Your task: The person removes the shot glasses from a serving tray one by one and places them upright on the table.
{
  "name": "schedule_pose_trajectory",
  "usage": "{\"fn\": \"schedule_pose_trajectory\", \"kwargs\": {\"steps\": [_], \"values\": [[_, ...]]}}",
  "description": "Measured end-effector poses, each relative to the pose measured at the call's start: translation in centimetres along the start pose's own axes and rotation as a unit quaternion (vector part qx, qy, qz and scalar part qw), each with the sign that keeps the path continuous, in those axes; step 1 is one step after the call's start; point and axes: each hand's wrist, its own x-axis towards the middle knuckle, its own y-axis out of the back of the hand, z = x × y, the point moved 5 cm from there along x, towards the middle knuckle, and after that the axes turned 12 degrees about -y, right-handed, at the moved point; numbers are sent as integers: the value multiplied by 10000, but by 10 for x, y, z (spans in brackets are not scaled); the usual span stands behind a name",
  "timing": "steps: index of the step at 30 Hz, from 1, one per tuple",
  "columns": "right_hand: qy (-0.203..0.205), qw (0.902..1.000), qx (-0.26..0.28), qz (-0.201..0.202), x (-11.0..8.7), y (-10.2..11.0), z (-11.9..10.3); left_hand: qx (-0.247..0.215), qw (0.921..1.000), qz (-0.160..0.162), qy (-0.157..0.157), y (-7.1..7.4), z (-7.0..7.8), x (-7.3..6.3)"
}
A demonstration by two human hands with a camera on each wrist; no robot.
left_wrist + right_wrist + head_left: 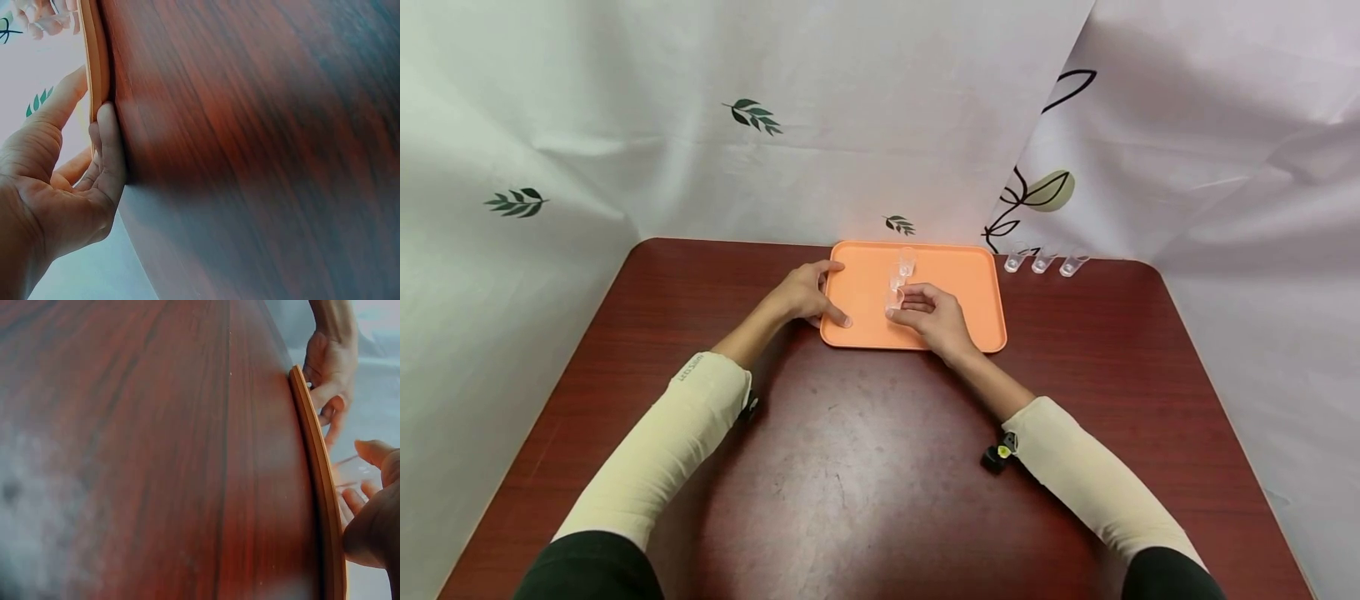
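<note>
An orange tray (865,329) lies at the back of the table. My left hand (805,293) holds its left edge, the thumb over the rim; in the left wrist view, fingers of that hand (69,181) press the tray's outer wall (95,56). Over the tray, my right hand (936,321) pinches a small clear plastic cup (892,302) between thumb and fingers. Just behind it are two more clear cups, a nearer cup (897,281) and a farther cup (907,263), in a slanting row. In the right wrist view the held cup is only faintly visible.
Three clear cups stand in a row right of the tray by the back edge: a left cup (1015,262), a middle cup (1042,262) and a right cup (1072,266). Dark red wooden table (820,467) lies in front. White patterned curtain (850,125) hangs behind.
</note>
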Motion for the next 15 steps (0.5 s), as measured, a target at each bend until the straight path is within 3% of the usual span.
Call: {"fn": "schedule_pose_trajectory", "kwargs": {"steps": [15], "values": [[-40, 9999, 82, 106, -6, 4, 2, -84, 10000, 7, 1, 0, 0, -1]]}}
